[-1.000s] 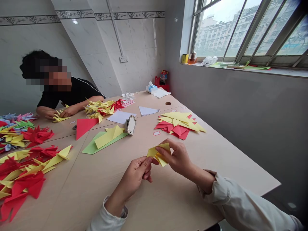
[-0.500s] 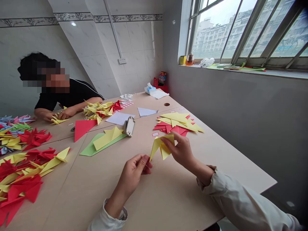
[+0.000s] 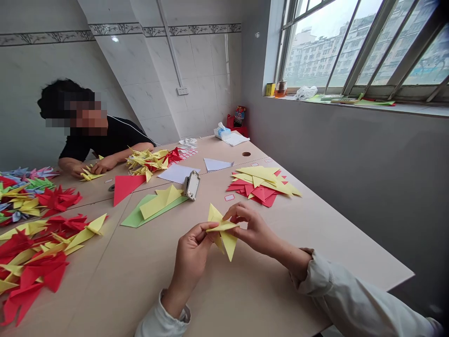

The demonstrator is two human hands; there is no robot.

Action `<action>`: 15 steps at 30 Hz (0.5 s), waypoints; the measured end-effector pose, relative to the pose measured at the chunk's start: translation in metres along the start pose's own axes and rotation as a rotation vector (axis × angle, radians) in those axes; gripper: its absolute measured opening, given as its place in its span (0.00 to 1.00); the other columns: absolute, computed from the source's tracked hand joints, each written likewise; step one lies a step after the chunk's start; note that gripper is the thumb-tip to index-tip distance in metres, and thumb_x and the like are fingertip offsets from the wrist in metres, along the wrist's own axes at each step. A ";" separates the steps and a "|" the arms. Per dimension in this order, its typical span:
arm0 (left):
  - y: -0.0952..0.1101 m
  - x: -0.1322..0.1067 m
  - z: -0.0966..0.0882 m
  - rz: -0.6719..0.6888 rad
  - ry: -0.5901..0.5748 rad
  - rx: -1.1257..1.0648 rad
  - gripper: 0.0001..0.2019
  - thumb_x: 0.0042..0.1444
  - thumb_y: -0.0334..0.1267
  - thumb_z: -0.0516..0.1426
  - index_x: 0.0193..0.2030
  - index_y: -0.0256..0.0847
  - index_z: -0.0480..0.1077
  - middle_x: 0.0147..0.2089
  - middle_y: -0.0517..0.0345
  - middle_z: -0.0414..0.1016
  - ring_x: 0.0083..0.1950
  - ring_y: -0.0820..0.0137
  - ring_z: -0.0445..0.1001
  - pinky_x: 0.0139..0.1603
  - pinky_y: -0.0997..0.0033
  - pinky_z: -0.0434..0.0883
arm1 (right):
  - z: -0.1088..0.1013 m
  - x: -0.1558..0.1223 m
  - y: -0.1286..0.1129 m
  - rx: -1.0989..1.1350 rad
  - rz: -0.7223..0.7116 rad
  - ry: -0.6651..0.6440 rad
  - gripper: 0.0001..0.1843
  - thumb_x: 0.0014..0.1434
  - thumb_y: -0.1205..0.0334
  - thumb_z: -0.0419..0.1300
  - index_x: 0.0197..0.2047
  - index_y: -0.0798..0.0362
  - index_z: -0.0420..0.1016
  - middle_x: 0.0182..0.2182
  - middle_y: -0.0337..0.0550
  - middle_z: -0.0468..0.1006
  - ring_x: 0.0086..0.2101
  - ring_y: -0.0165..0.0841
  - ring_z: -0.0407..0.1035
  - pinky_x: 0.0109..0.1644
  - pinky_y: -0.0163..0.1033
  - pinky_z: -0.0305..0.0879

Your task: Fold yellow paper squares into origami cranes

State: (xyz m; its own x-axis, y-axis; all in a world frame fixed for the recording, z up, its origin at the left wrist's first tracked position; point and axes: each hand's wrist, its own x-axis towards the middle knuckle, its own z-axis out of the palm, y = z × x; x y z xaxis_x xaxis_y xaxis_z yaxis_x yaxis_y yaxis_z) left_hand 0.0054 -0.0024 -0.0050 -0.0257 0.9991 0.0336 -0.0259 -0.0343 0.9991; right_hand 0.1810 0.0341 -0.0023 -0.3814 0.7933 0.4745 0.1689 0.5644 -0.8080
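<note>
A yellow folded paper piece (image 3: 228, 241) with several pointed flaps is held above the table between my two hands. My left hand (image 3: 192, 255) pinches its left side between thumb and fingers. On the opposite side, my right hand (image 3: 254, 229) grips the flap edge with thumb and fingertips. Just beyond my hands lies a pile of folded yellow and red papers (image 3: 263, 182). To the left rest a green folded sheet (image 3: 131, 217) with a yellow folded sheet (image 3: 159, 203) on it, and a metal clip-like object (image 3: 191, 186) stands at their right end.
Red and yellow origami pieces (image 3: 42, 257) heap up along the left side, with more multicoloured ones behind. Across the table (image 3: 140, 285), a co-worker (image 3: 105, 140) handles yellow paper beside another pile (image 3: 150, 161). A red triangle (image 3: 126, 187), white papers (image 3: 178, 173) and a tissue pack (image 3: 222, 131) lie farther back.
My left hand has come up and now grips the yellow paper, which has turned so its flaps spread out. My right hand has shifted slightly down and left. The view has shifted slightly.
</note>
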 end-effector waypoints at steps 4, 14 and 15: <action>-0.001 -0.002 0.003 0.070 0.061 0.063 0.11 0.51 0.41 0.60 0.41 0.40 0.74 0.36 0.55 0.80 0.38 0.68 0.76 0.38 0.74 0.72 | 0.004 -0.003 0.004 -0.045 -0.029 0.028 0.08 0.56 0.72 0.53 0.38 0.53 0.69 0.31 0.41 0.74 0.31 0.30 0.67 0.36 0.36 0.66; -0.007 -0.013 0.005 0.904 0.153 0.849 0.19 0.55 0.24 0.53 0.51 0.44 0.72 0.28 0.58 0.77 0.25 0.73 0.72 0.29 0.77 0.68 | 0.007 -0.006 0.004 -0.515 -0.249 0.109 0.04 0.48 0.67 0.54 0.28 0.52 0.60 0.22 0.39 0.65 0.23 0.30 0.56 0.26 0.36 0.46; -0.006 -0.013 0.006 0.932 0.136 0.866 0.19 0.55 0.24 0.52 0.51 0.44 0.72 0.27 0.58 0.76 0.25 0.72 0.72 0.29 0.76 0.68 | 0.007 -0.006 0.003 -0.510 -0.241 0.111 0.05 0.48 0.65 0.55 0.27 0.52 0.59 0.22 0.38 0.63 0.23 0.30 0.54 0.26 0.36 0.45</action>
State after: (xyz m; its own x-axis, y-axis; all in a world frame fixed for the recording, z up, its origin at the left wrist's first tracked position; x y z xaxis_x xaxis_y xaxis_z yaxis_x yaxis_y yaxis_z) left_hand 0.0115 -0.0152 -0.0117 0.2143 0.5938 0.7756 0.7123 -0.6383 0.2918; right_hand 0.1774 0.0292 -0.0102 -0.3706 0.6319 0.6807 0.5161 0.7494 -0.4147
